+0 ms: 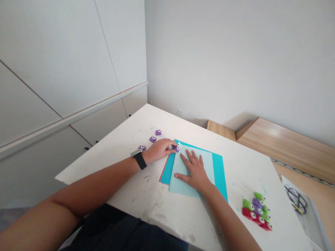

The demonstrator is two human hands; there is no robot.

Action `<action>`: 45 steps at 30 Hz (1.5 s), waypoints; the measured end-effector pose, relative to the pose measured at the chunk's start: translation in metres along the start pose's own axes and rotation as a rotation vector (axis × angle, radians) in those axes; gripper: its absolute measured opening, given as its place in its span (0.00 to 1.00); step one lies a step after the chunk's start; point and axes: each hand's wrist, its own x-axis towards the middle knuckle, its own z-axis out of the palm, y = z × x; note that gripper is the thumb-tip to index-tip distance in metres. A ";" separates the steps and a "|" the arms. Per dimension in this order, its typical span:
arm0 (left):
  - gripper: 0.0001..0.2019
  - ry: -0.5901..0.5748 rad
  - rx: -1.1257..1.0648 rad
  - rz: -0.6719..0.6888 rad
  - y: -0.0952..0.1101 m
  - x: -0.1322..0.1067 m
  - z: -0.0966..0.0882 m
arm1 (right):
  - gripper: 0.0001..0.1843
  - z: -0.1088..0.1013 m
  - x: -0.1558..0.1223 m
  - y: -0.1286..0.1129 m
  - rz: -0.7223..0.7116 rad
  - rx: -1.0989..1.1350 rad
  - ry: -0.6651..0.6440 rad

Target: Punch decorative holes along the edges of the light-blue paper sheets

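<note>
My left hand (161,149) pinches a small purple one-eyed figure (177,149) between thumb and fingers, at the upper left corner of a pale blue sheet (187,186). My right hand (195,170) lies flat on that sheet with fingers spread. Under it is a brighter blue sheet (220,170), with a thin red edge showing at its left side. Near my left hand stand more purple figures: one (158,132) farthest back, another (153,138) a little closer, and a third (142,147) partly behind my watch (138,155).
At the right of the white table (125,184) sits a cluster of red (252,215), green (259,196) and purple one-eyed figures. Beyond the table's right edge are a wooden cabinet (293,143) and a coiled black cable (296,198). White cupboards (104,122) stand on the left.
</note>
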 end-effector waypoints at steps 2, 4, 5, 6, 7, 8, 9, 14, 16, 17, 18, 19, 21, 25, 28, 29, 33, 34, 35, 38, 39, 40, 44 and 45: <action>0.17 0.006 0.009 0.007 0.001 0.000 0.000 | 0.50 0.000 0.000 -0.002 0.002 0.001 0.007; 0.17 0.009 0.016 0.016 0.002 -0.001 0.000 | 0.49 0.000 -0.001 -0.003 0.002 0.005 0.010; 0.16 0.012 0.021 0.021 0.003 -0.001 0.000 | 0.49 0.000 -0.001 -0.004 0.001 0.007 0.011; 0.15 0.014 0.028 0.027 0.004 -0.001 -0.001 | 0.48 0.000 -0.001 -0.004 0.001 0.009 0.013; 0.15 0.018 0.037 0.033 0.005 -0.001 -0.001 | 0.48 0.001 0.000 -0.004 0.002 0.009 0.016; 0.15 0.020 0.045 0.039 0.005 -0.002 -0.001 | 0.48 0.001 0.000 -0.005 0.005 0.009 0.020; 0.14 0.022 0.052 0.045 0.006 -0.002 -0.002 | 0.47 0.001 0.000 -0.006 0.009 0.008 0.022; 0.14 0.022 0.074 0.052 0.007 -0.002 -0.003 | 0.52 -0.005 -0.003 -0.012 0.026 0.011 -0.015; 0.15 0.023 0.086 0.045 0.006 -0.002 -0.003 | 0.61 -0.011 -0.009 -0.018 -0.038 0.019 -0.068; 0.15 0.022 0.092 0.042 0.006 -0.002 -0.003 | 0.66 -0.014 -0.012 -0.021 -0.083 0.022 -0.095; 0.15 0.020 0.097 0.039 0.007 -0.003 -0.003 | 0.69 -0.016 -0.016 -0.024 -0.124 0.023 -0.117; 0.15 0.017 0.102 0.037 0.007 -0.003 -0.003 | 0.71 -0.017 -0.019 -0.027 -0.153 0.021 -0.131; 0.15 0.013 0.107 0.034 0.007 -0.003 -0.004 | 0.67 -0.016 -0.024 -0.032 -0.168 0.016 -0.127; 0.15 0.005 0.106 0.022 0.007 -0.004 -0.004 | 0.53 -0.007 -0.028 -0.039 -0.153 0.007 -0.047; 0.14 -0.003 0.107 0.030 0.006 -0.003 -0.003 | 0.48 0.000 -0.028 -0.045 -0.157 0.000 0.004; 0.14 0.001 0.109 0.035 0.005 -0.003 -0.003 | 0.47 0.002 -0.028 -0.047 -0.155 -0.005 0.012; 0.13 0.033 0.124 0.054 0.003 -0.003 -0.001 | 0.45 0.005 -0.027 -0.055 -0.149 -0.016 0.015; 0.13 0.039 0.130 0.057 0.003 -0.002 0.000 | 0.45 0.005 -0.026 -0.056 -0.150 -0.017 0.015; 0.13 0.044 0.137 0.058 0.003 -0.002 0.001 | 0.45 0.004 -0.026 -0.056 -0.152 -0.017 0.015; 0.14 0.048 0.166 0.067 0.002 -0.002 0.002 | 0.44 0.002 -0.026 -0.054 -0.167 -0.018 0.008; 0.14 0.047 0.175 0.074 0.002 -0.002 0.002 | 0.44 0.001 -0.027 -0.052 -0.174 -0.018 0.004; 0.14 0.046 0.185 0.082 0.002 -0.002 0.003 | 0.44 0.001 -0.027 -0.052 -0.181 -0.018 0.001; 0.14 0.056 0.213 0.113 0.000 -0.002 0.004 | 0.43 0.000 -0.028 -0.049 -0.189 -0.018 -0.008; 0.14 0.059 0.217 0.117 0.000 -0.002 0.004 | 0.43 0.000 -0.029 -0.049 -0.188 -0.017 -0.009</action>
